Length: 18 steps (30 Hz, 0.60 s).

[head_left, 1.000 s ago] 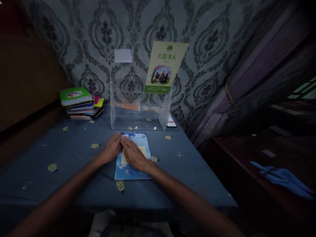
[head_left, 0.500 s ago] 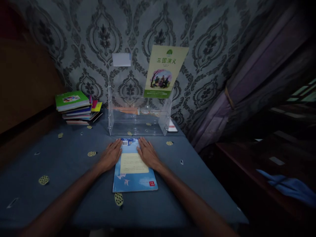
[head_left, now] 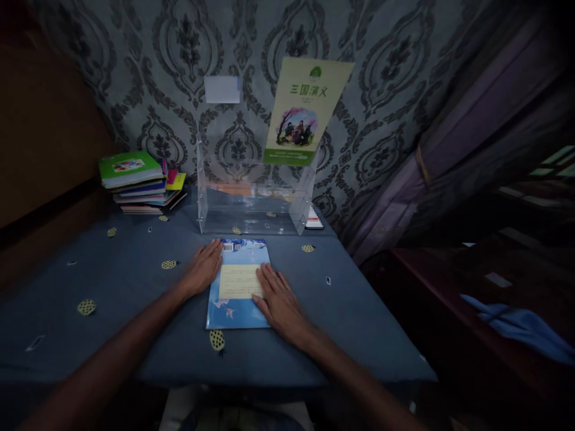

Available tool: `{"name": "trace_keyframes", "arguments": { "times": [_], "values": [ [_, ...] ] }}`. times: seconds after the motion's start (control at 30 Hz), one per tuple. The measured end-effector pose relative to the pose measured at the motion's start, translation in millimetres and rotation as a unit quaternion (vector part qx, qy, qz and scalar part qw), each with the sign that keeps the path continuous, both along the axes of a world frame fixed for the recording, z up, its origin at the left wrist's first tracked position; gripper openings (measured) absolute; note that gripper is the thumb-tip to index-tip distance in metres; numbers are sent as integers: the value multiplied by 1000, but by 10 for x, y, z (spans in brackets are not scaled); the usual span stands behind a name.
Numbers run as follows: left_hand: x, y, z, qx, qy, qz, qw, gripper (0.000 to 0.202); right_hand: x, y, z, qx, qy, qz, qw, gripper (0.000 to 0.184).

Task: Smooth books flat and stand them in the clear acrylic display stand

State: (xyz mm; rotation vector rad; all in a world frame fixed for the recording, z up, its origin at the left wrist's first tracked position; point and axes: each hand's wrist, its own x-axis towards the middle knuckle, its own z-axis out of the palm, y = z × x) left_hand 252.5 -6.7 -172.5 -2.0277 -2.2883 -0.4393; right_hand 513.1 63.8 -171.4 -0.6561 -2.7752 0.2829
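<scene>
A blue book (head_left: 242, 254) with a pale yellow text panel and a barcode lies flat on the table, back cover up. My left hand (head_left: 204, 266) rests at its upper left edge, fingers stretched out. Over the book's right side lies my right hand (head_left: 281, 302), fingers extended and slightly apart, hiding the lower right corner. Just beyond the book stands a clear acrylic rack (head_left: 251, 221). A cream and green book (head_left: 299, 114) stands upright at the rack's right, tilted a little.
A stack of books (head_left: 130, 173) with a green one on top sits at the back left. The table (head_left: 148, 299) has a dark blue cloth with pineapple prints. Beyond its right edge are a purple curtain (head_left: 404, 197) and a blue cloth (head_left: 516, 326).
My right hand has slid from the book's upper right toward me, down its right side. My left hand stays at the upper left edge. The camera view has tilted slightly downward.
</scene>
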Motion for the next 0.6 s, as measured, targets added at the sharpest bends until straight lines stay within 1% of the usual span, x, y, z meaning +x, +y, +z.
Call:
{"name": "trace_keyframes", "arguments": {
  "times": [0.13,0.2,0.33,0.43,0.5,0.6],
  "values": [
    [-13,0,-12,4,-2,-1,1000,52,162,-162,21,6,-10,26,1000,61],
    [-13,-4,-19,6,-5,-3,1000,52,226,-211,46,4,-14,37,999,64],
    [3,-4,-13,6,-15,-11,1000,52,295,-230,92,1,-4,71,997,83],
    [-50,9,22,-3,-36,-22,999,53,301,-197,109,-1,5,80,997,84],
    [-152,9,71,-24,-63,-47,997,54,296,-175,110,0,4,79,997,82],
    [-350,-40,194,-70,-94,-120,986,51,288,-160,96,10,3,82,997,78]
  ]
}}
